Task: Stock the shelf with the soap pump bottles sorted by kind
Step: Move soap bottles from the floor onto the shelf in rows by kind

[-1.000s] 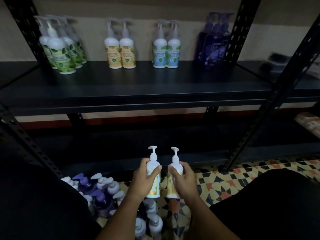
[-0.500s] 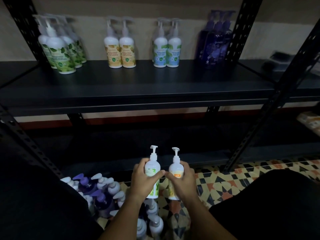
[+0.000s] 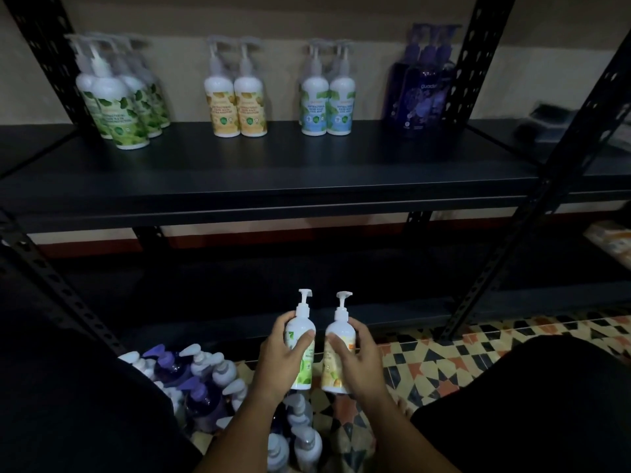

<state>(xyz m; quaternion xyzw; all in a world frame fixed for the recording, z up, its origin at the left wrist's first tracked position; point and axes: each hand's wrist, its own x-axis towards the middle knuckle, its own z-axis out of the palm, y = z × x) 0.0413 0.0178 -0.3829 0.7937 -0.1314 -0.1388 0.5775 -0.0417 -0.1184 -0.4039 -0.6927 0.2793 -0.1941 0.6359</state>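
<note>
Much of the scene in front of you is dim: the lower black shelf board point(image 3: 307, 285) is lost in shadow, the dark object at the far right of the upper level point(image 3: 560, 124) is blurred beyond naming, and your knees show only as black shapes at the bottom corners. The heap of white and purple pump bottles on the patterned tile floor point(image 3: 191, 377) is partly hidden by your left forearm, so its count is unclear. On the black metal upper shelf point(image 3: 307, 172) four sorted groups stand upright: white bottles with green leaf labels point(image 3: 119, 107) at the left, two white bottles with yellow labels point(image 3: 235, 104), white bottles with blue labels point(image 3: 327, 104), then dark purple bottles point(image 3: 423, 87) at the right. Your left hand point(image 3: 280, 360) wraps a white pump bottle with a green label point(image 3: 300, 332), thumb across its front. Your right hand point(image 3: 355, 356) grips a white pump bottle with a yellow-orange label point(image 3: 341, 336) likewise. Both are upright, just beside each other, below the upper shelf.
</note>
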